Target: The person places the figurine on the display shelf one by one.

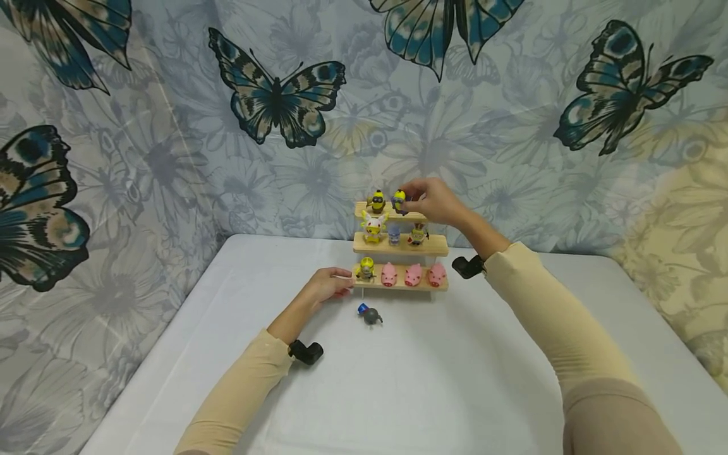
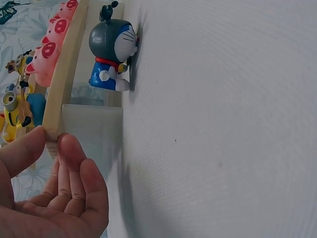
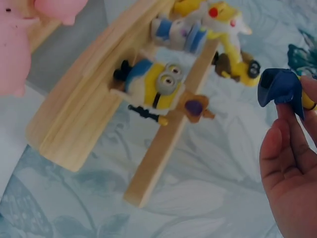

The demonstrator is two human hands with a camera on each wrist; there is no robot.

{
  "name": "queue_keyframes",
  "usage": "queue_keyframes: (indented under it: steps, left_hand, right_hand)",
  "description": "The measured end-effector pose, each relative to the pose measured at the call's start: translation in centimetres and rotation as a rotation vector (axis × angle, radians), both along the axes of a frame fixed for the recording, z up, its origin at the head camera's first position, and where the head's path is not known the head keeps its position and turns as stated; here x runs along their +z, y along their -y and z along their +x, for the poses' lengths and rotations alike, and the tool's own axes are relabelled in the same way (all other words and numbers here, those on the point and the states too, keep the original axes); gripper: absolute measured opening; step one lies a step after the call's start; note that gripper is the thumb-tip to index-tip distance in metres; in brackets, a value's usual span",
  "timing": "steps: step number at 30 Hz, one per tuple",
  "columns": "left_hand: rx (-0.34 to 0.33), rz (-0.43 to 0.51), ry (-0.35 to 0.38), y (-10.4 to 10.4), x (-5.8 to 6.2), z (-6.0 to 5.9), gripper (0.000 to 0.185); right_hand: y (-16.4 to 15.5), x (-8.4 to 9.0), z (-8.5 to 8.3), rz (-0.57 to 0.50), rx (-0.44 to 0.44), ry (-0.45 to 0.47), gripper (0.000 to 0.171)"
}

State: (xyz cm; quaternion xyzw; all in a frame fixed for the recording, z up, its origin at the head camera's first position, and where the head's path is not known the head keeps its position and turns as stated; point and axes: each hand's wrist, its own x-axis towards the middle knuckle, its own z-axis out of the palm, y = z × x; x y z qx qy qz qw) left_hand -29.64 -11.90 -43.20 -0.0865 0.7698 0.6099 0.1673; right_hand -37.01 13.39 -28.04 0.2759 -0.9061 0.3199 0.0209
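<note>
Wooden shelf point(image 1: 400, 248) nearly full. Right hand point(image 1: 435, 201) fingers pinch minion figure point(image 1: 399, 201) at top tier; left hand point(image 1: 328, 284) fingers clamp bottom tier end. Grey cat figure point(image 1: 370, 314) left on tabletop point(image 1: 398, 379), near side.

Head looks down; wrists close — shelf point(image 1: 400, 248) shared.

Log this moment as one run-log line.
right hand: pinches minion figure at top shelf | left hand: holds bottom shelf end | Doraemon figure: on table
</note>
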Motion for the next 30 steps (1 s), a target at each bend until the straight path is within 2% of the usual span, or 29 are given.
queue_keyframes:
  steps: [9,18,24,30]
  left_hand:
    - [0.003,0.003,0.008,0.0,0.2,0.1,0.035]
    - [-0.007,0.010,0.011,0.1,-0.1,-0.1,0.036]
    - [-0.013,0.006,0.011,0.1,-0.2,0.2,0.036]
    - [-0.001,0.022,0.010,0.0,-0.1,0.0,0.035]
  right_hand:
    - [-0.1,-0.9,-2.5,-0.023,-0.053,0.087,0.038]
    - [0.1,-2.3,-3.8,-0.028,-0.120,0.185,0.048]
    - [0.2,-2.9,-4.2,-0.024,-0.123,0.226,0.046]
    - [-0.1,-2.6,-4.5,-0.033,-0.079,0.241,0.046]
